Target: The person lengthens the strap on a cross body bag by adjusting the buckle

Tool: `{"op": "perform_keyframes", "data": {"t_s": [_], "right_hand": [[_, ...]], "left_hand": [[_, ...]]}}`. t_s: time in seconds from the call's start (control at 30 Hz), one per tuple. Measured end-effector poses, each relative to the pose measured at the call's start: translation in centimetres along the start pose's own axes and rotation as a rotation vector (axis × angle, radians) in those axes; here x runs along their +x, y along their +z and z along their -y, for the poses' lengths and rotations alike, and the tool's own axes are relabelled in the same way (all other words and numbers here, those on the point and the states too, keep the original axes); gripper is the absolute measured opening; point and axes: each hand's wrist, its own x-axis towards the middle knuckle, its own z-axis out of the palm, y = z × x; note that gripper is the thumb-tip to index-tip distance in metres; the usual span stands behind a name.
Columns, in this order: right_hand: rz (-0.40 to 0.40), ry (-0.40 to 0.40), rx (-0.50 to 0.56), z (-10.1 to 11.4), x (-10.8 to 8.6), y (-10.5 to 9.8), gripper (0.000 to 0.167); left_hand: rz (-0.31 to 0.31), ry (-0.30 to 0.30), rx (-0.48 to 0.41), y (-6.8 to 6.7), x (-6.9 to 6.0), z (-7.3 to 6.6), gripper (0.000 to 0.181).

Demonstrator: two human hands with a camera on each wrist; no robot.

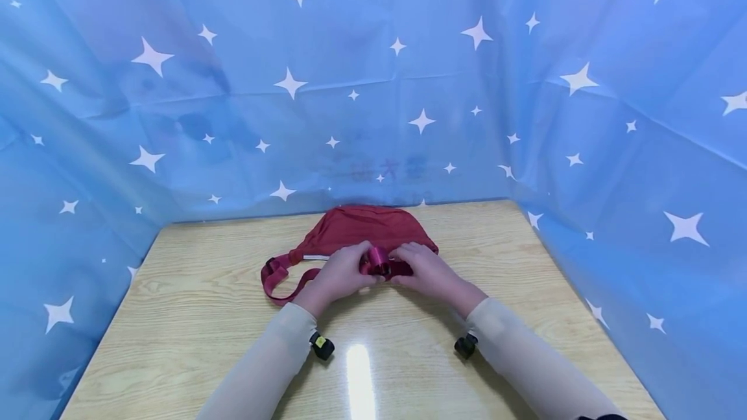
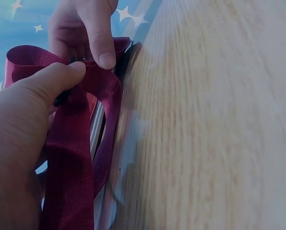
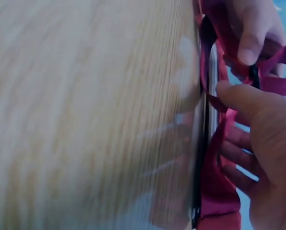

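A dark red waist bag (image 1: 373, 225) lies on the table, its strap (image 2: 71, 158) looped toward the near side. My left hand (image 1: 345, 271) pinches the strap at a small black slider (image 3: 254, 75), thumb on top. A loop of webbing stands up beside that thumb. Close by on the right, my right hand (image 1: 428, 271) holds another stretch of the strap between thumb and fingers. In the right wrist view its lower fingers (image 3: 238, 158) lie loosely bent against the webbing. The fingertips behind the strap are partly hidden.
The bag and strap rest on a light wood-grain table (image 1: 204, 316). A blue curtain with white stars (image 1: 350, 115) hangs behind and along both sides. A second black buckle (image 1: 272, 266) sits at the strap's left bend.
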Motion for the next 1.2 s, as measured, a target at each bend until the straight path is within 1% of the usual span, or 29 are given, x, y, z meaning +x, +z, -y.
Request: {"op": "perform_keyframes", "data": {"t_s": [0.17, 0.27, 0.47, 0.6, 0.67, 0.83, 0.97, 1.03, 1.13, 1.2], "right_hand": [[0.002, -0.015, 0.050, -0.3, 0.0, -0.5, 0.041], [-0.027, -0.031, 0.054, -0.7, -0.2, -1.0, 0.037], [-0.099, -0.083, 0.007, -1.7, -0.8, -2.2, 0.034], [-0.126, -0.095, -0.044, -2.4, -1.4, -2.8, 0.035], [-0.129, -0.093, -0.064, -2.7, -1.7, -2.9, 0.035], [-0.122, -0.086, -0.064, -3.3, -2.2, -3.3, 0.033], [-0.131, -0.080, -0.064, -3.7, -2.5, -3.4, 0.034], [-0.141, -0.091, -0.082, -3.8, -2.5, -3.3, 0.035], [-0.128, -0.098, -0.095, -3.5, -2.3, -2.8, 0.041], [-0.100, -0.093, -0.089, -3.0, -2.0, -2.4, 0.049]], "left_hand": [[0.000, -0.008, -0.028, 0.0, 0.0, 0.3, 0.042], [-0.004, -0.016, -0.037, -0.1, -0.1, 0.4, 0.044], [-0.006, -0.025, -0.057, -0.8, -0.5, 0.8, 0.039], [-0.002, -0.021, -0.068, -1.1, -0.6, 1.0, 0.037], [-0.003, -0.022, -0.067, -1.2, -0.6, 1.0, 0.038], [-0.004, -0.021, -0.051, -1.2, -0.7, 1.2, 0.038], [-0.007, -0.017, -0.035, -1.2, -0.7, 1.4, 0.039], [-0.012, -0.011, -0.025, -1.2, -0.7, 1.4, 0.041], [-0.017, 0.002, -0.021, -1.3, -0.7, 1.3, 0.042], [-0.018, 0.006, -0.024, -1.3, -0.7, 1.3, 0.043]]}}
